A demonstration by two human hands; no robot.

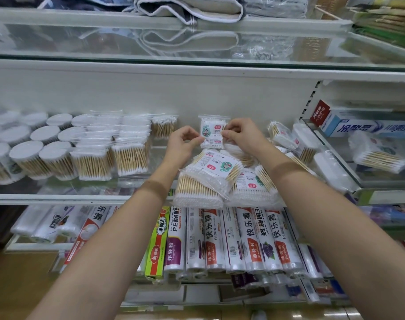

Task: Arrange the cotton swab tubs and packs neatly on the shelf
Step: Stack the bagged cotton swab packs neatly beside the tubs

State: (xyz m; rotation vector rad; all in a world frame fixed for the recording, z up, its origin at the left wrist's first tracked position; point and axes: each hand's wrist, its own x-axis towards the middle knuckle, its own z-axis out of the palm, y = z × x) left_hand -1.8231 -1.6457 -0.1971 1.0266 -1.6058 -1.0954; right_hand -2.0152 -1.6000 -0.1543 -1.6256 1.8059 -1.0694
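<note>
Shop shelving of glass is carrying round cotton swab tubs at left and a loose heap of swab packs at centre. Both hands are pinching one small upright pack above the heap, left hand and right hand gripping its lower corners.

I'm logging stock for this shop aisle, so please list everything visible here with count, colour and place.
small labelled cotton swab pack: one, white, held upright above the pile
heaped clear swab packs: several, white tips, tan sticks, middle shelf centre
round white-lidded swab tubs: many, middle shelf left
upright clear swab packs: several, beside the tubs
glass shelf: one, clear, middle level
rolled plastic wrap packs: many, white with red, lower shelf
green box: one, lower shelf
folded towels: several, grey, top shelf
toothpaste boxes: blue-white, right
left hand: pinches the pack's left edge
right hand: pinches its right edge
</note>
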